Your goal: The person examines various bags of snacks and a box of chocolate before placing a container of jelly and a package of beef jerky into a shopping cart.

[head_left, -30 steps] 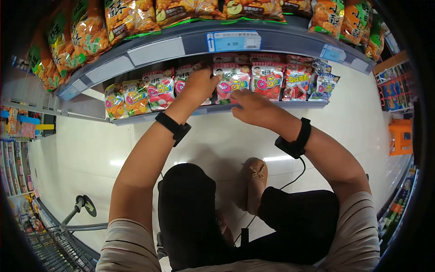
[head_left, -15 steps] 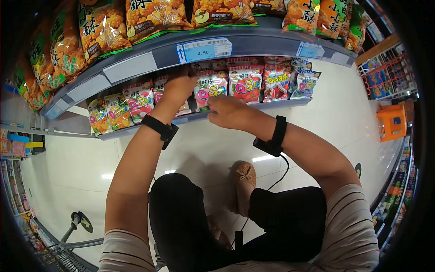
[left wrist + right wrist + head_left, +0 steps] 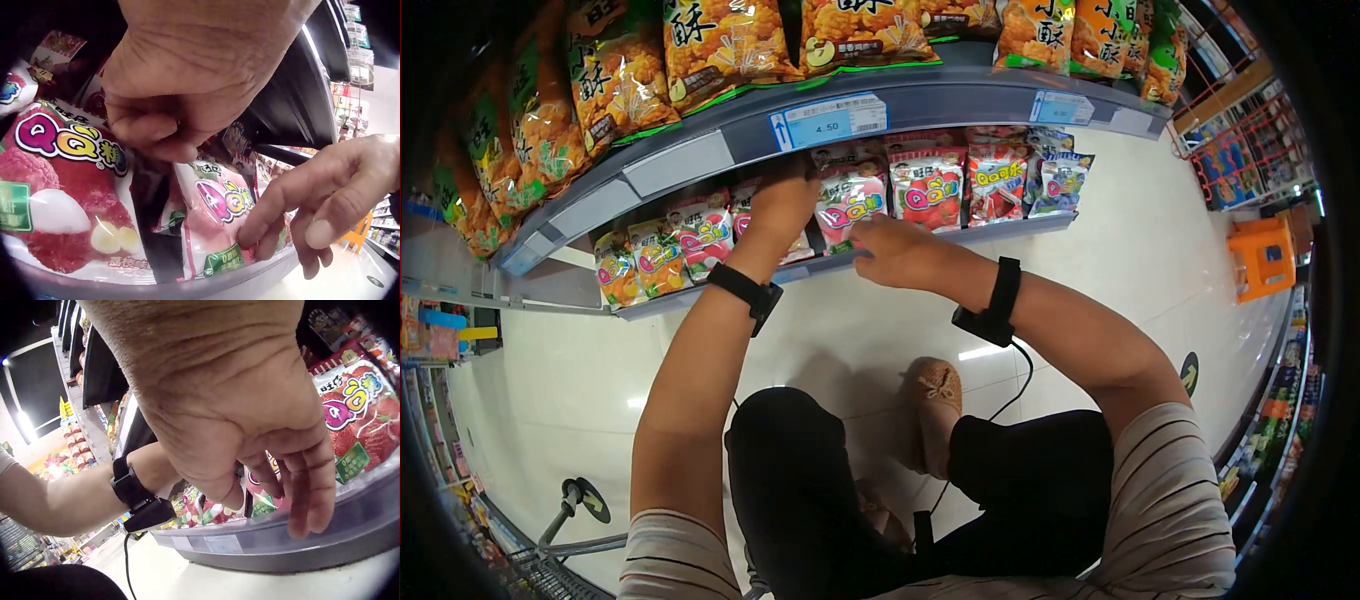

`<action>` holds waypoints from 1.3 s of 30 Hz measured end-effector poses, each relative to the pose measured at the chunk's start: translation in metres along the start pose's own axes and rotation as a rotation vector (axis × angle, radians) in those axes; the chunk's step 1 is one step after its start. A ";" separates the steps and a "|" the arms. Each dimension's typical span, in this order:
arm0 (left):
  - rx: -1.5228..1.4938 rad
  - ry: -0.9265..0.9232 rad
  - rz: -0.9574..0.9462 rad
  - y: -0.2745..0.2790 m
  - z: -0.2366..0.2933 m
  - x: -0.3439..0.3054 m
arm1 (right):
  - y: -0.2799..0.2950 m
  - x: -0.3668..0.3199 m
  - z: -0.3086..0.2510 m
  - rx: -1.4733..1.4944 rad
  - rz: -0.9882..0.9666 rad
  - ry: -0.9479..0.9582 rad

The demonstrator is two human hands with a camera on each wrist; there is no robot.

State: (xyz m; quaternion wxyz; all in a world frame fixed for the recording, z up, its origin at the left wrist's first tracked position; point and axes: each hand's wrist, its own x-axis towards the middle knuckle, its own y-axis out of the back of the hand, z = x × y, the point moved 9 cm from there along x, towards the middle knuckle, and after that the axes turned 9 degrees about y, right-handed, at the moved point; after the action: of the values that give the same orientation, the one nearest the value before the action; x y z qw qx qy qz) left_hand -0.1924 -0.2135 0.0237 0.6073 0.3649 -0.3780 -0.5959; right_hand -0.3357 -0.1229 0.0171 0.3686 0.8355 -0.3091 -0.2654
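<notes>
On the lower shelf, my left hand (image 3: 780, 208) reaches in under the upper shelf, left of a light pink gummy pack (image 3: 850, 205). In the left wrist view that hand (image 3: 187, 75) has curled fingers above a dark gap between a red lychee-printed pack (image 3: 75, 194) and the pink pack (image 3: 209, 212); nothing shows in its grasp. My right hand (image 3: 900, 252) rests its fingertips at the pink pack's lower front, fingers loosely bent, as the left wrist view shows (image 3: 331, 200). In the right wrist view the same hand (image 3: 244, 419) hangs beside a strawberry pack (image 3: 362, 425).
Large orange snack bags (image 3: 725, 50) stand on the upper shelf (image 3: 680, 152), which overhangs the gummy packs. Yellow packs (image 3: 658, 262) are at the lower left, blue ones (image 3: 1060, 185) at the right. An orange stool (image 3: 1262, 262) and a cart (image 3: 565, 578) stand to the sides.
The head view has turned, so the shelves sit further left in it. My left hand has gone slightly deeper under the upper shelf; my right hand stays by the pink pack.
</notes>
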 end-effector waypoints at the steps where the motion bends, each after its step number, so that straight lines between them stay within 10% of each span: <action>1: -0.013 0.001 0.008 -0.003 -0.002 0.001 | 0.000 0.000 0.000 0.005 0.011 0.021; 21: -0.013 -0.094 0.118 -0.004 0.004 0.032 | 0.003 0.009 0.002 -0.027 0.076 0.019; 39: -0.267 0.178 -0.310 0.014 -0.010 -0.019 | 0.022 0.012 -0.004 0.022 0.186 0.088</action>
State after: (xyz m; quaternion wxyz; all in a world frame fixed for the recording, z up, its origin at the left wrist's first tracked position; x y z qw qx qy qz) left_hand -0.1767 -0.1940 0.0314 0.5824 0.3862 -0.1804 -0.6922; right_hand -0.3321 -0.1410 0.0339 0.3956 0.8181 -0.3719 -0.1894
